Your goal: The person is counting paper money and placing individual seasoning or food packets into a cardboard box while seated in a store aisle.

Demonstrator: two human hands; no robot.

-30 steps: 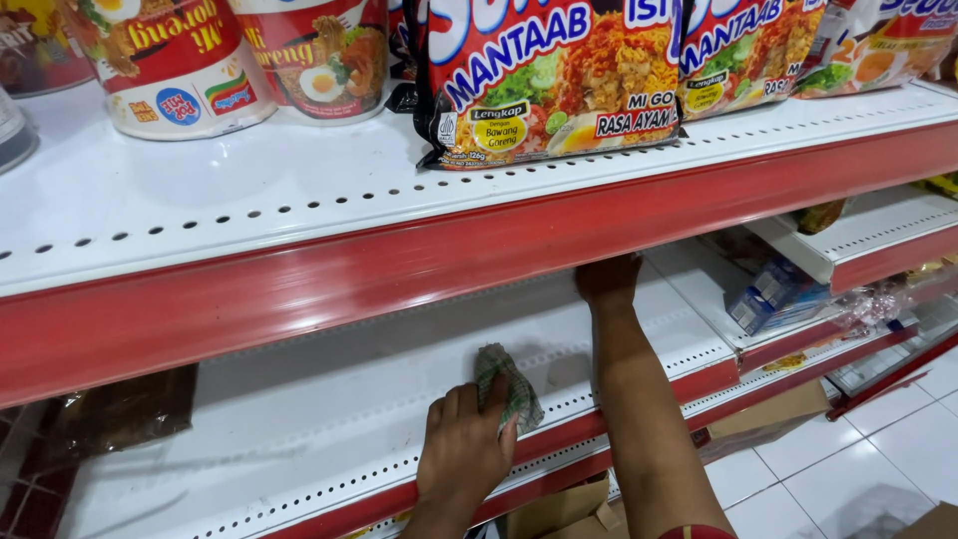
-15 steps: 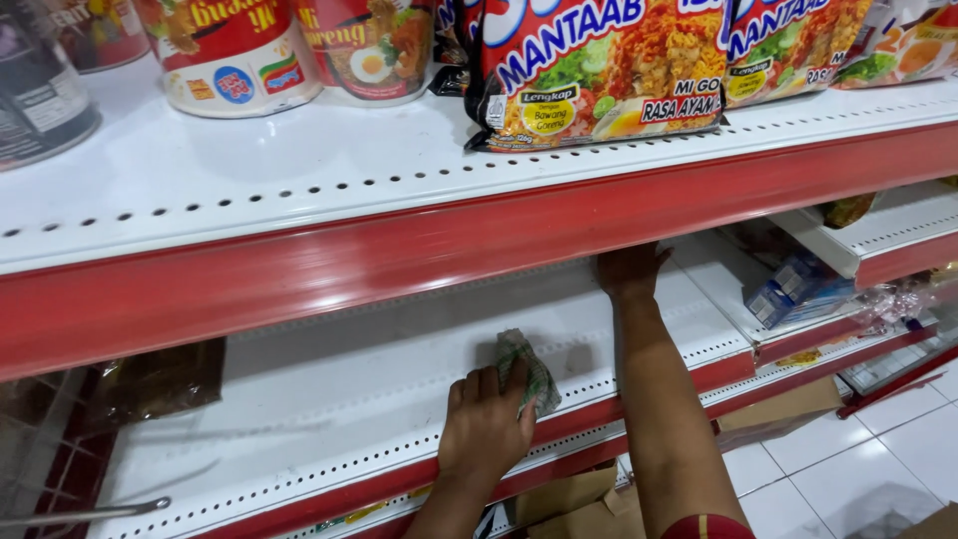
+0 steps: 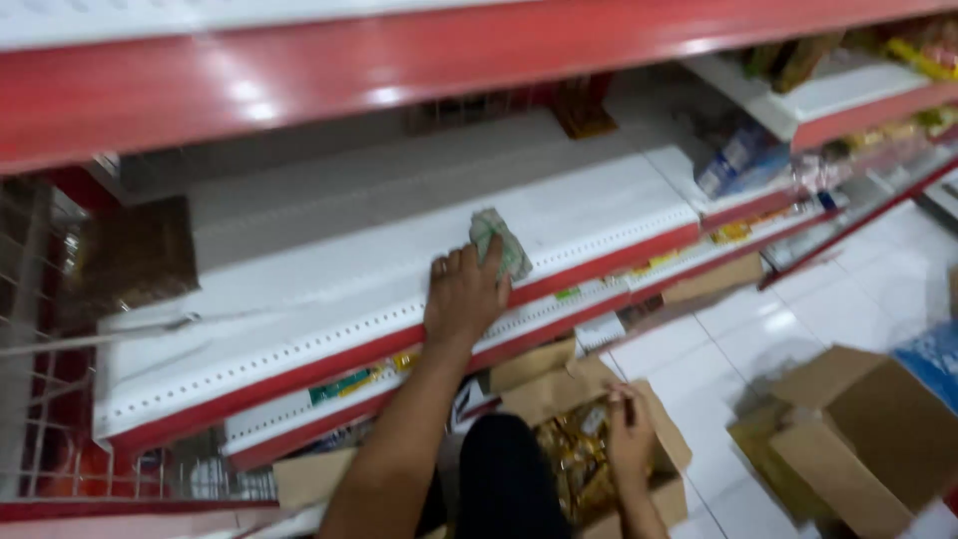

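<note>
While my left hand [image 3: 465, 295] presses down, here is how things stand:
Left grip: fingers flat over a crumpled greenish cloth [image 3: 501, 241], pinning it near the front edge of the white shelf [image 3: 329, 260].
Right grip: my right hand [image 3: 629, 439] reaches into the open cardboard box [image 3: 584, 454]; I cannot tell if it has closed on anything.
Progress: I judge this shelf is bare and being wiped, with no stock on it yet.
Box contents: yellowish packets, blurred.
Second box [image 3: 858, 429]: open on the floor tiles [image 3: 728, 329], contents hidden.
</note>
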